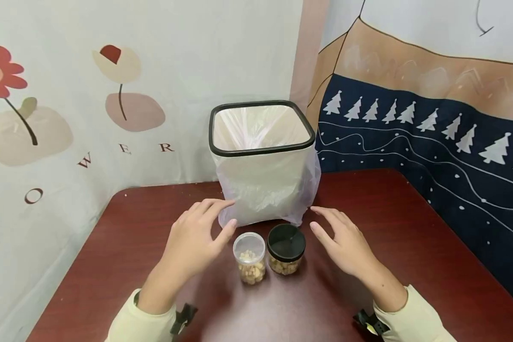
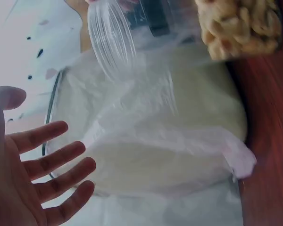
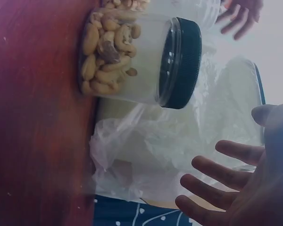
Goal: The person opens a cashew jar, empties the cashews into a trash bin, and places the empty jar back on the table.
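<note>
Two clear jars of nuts stand side by side on the table between my hands. The left jar (image 1: 250,259) has a clear, whitish lid and pale nuts in its lower part. The right jar (image 1: 285,265), with a black lid (image 3: 185,63), holds cashews (image 3: 108,56). My left hand (image 1: 196,237) hovers left of the clear-lidded jar, fingers spread and touching nothing. To the right of the black-lidded jar, my right hand (image 1: 346,242) is also held in the air with its fingers apart. Neither hand holds anything.
A white bin (image 1: 261,178) with a black rim and a thin plastic liner stands right behind the jars. The dark red table (image 1: 124,237) extends to both sides. Printed cloths (image 1: 205,57) hang behind and at the right.
</note>
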{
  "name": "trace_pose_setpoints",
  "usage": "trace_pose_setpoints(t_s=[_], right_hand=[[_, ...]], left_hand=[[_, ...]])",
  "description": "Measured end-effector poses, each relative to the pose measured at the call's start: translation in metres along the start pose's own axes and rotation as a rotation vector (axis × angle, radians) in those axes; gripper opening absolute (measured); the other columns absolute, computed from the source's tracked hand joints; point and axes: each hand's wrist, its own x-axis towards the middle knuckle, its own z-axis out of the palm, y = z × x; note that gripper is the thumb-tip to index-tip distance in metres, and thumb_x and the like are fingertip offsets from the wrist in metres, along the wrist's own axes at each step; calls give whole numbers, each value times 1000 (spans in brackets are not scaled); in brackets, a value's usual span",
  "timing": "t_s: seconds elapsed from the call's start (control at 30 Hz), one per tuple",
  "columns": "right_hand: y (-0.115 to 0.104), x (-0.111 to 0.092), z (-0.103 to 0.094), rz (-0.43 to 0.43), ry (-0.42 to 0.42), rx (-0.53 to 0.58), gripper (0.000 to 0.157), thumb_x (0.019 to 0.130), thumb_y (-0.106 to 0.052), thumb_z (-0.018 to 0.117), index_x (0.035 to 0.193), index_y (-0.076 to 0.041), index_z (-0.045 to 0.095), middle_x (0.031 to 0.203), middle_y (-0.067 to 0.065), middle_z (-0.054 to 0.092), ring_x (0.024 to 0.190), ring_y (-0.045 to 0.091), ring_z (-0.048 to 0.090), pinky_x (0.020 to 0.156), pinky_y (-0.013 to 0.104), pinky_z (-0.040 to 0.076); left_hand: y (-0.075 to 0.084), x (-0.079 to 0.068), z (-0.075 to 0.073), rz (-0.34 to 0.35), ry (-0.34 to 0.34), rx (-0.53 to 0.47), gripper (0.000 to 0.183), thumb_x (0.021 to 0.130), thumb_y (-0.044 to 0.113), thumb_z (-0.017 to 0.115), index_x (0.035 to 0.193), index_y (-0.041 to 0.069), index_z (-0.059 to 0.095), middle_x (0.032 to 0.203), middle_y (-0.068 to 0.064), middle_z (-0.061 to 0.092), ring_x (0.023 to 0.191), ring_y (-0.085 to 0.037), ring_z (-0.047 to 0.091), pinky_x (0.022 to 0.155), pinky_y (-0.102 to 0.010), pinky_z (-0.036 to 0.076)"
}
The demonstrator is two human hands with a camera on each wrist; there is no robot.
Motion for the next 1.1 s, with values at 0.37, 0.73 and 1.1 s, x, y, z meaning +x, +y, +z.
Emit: trace_pose_setpoints(t_s=[0.37,0.73,1.1], right_hand=[[0,1,14,-37,-34,17,46,102,-44,51,142,-21,54,140,3,58,133,27,52,106,56,43],[5,0,22,-35,-107,230,54,95,-5,52,147,-18,48,137,10,60,130,27,56,103,55,46],[14,2,33,3,-350,496,85,84,8,51,160,-13,21,154,19,41,140,38,46,109,59,39]], left_hand=[[28,9,18,140,62,-91,36,93,40,60,124,23,69,119,6,67,112,-18,61,88,-42,48],[43,4,34,243,47,-105,38,91,41,61,125,24,67,126,1,64,118,-20,56,96,-45,38],[47,3,41,309,81,-116,37,90,40,61,122,24,69,122,1,65,116,-22,58,96,-42,37]])
